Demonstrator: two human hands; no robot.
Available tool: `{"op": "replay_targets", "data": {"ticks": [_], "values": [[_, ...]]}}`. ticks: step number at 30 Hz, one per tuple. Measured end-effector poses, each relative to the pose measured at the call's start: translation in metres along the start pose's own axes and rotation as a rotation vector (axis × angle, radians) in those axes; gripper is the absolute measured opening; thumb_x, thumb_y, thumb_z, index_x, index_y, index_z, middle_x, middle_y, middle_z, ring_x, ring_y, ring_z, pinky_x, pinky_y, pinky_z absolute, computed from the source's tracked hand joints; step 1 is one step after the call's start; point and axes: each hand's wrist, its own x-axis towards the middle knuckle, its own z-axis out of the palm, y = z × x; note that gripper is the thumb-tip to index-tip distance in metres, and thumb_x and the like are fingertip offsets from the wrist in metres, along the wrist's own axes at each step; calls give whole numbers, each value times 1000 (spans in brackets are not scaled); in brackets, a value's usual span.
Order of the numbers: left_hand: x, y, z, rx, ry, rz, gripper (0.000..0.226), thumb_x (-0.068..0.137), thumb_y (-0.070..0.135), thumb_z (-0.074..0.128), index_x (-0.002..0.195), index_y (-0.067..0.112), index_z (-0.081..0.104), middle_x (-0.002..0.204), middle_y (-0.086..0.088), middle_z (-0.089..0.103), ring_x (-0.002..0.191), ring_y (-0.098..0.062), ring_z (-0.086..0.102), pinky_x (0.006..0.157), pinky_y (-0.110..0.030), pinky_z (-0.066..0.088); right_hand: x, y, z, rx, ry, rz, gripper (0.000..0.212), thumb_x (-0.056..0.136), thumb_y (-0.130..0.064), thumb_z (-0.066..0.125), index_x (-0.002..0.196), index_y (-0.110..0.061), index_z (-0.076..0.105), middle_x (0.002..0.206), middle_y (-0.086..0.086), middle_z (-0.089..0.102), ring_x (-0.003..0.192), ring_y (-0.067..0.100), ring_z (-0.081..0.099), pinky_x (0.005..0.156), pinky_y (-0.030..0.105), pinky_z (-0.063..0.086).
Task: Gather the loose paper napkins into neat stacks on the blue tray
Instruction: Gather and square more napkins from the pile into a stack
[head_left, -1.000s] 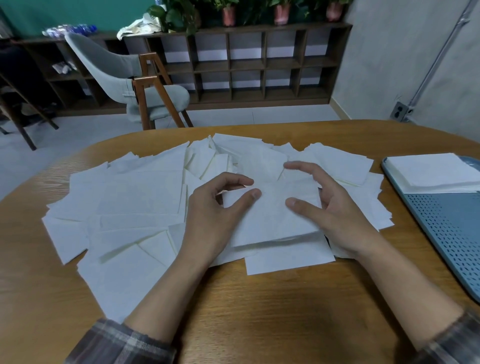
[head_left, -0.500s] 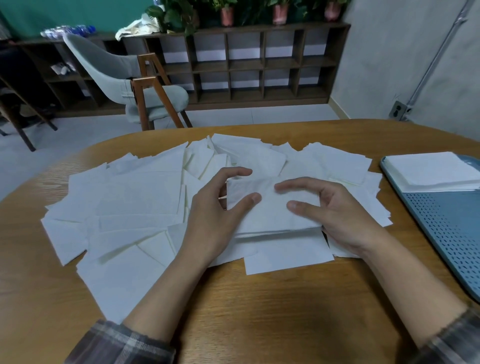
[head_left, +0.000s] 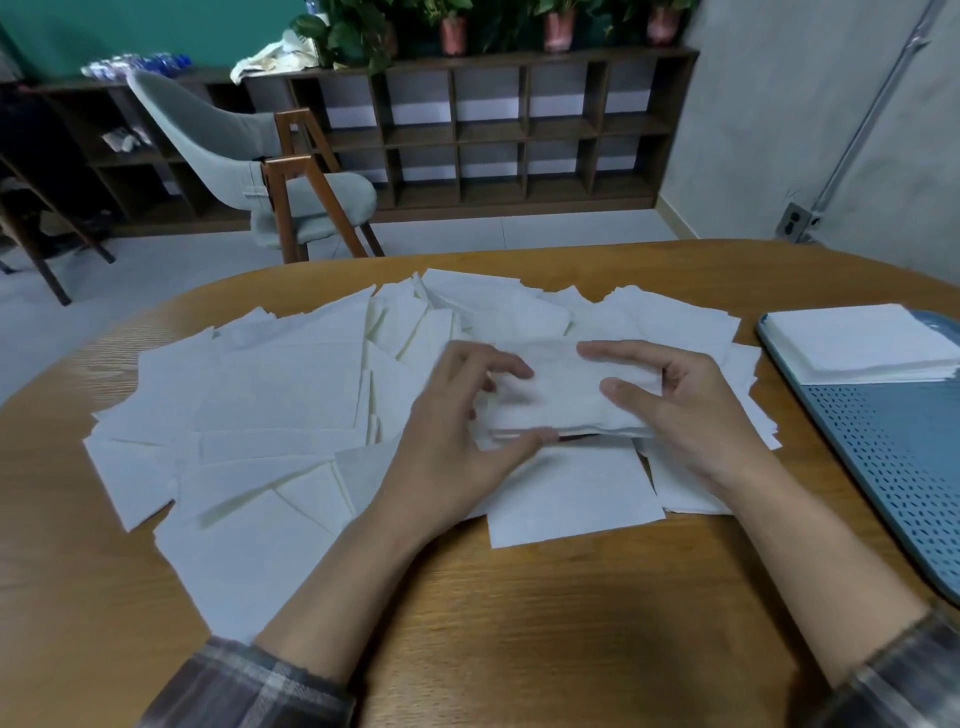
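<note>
The round wooden table (head_left: 519, 623) fills most of my view. Behind it a dark cubby shelf (head_left: 493, 130) runs along the far wall, and a grey chair with wooden legs (head_left: 218, 145) stands between the two. The loose napkins (head_left: 260, 405) lie in a wide, overlapping spread across the middle and left of the table, reaching under both my wrists.

The blue tray (head_left: 893, 467) sits at the table's right edge, apart from the spread, with its perforated floor showing. A squared stack of napkins (head_left: 857, 343) rests on its far end. Nothing lies between my hands and the tray but bare wood and the edge of the spread.

My left hand (head_left: 457, 441) and right hand (head_left: 696, 415) both grasp a small bundle of napkins (head_left: 561, 405), one at each end. On each, the fingers curl over the far edge and the thumb is at the near side. The bundle is raised just above the sheets beneath. My left fingers are blurred.

Potted plants (head_left: 452, 26) line the top of the shelf, and a wall socket (head_left: 795, 223) sits low on the right wall.
</note>
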Motion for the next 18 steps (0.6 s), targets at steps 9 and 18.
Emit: {"op": "replay_targets", "data": {"ticks": [9, 18], "values": [[-9, -2, 9, -28, -540, -27, 13, 85, 31, 89, 96, 28, 83, 100, 12, 69, 102, -11, 65, 93, -34, 52, 1, 2, 3, -51, 47, -4, 36, 100, 0, 64, 122, -25, 76, 126, -22, 73, 130, -6, 56, 113, 19, 39], [-4, 14, -5, -229, -278, -205, 16, 89, 5, 72, 85, 20, 76, 84, 2, 76, 83, -9, 70, 82, -25, 54, -1, -5, 6, 36, -23, 5, 28, 104, -15, 54, 114, -20, 79, 125, -14, 75, 130, -2, 58, 120, 29, 36]]}}
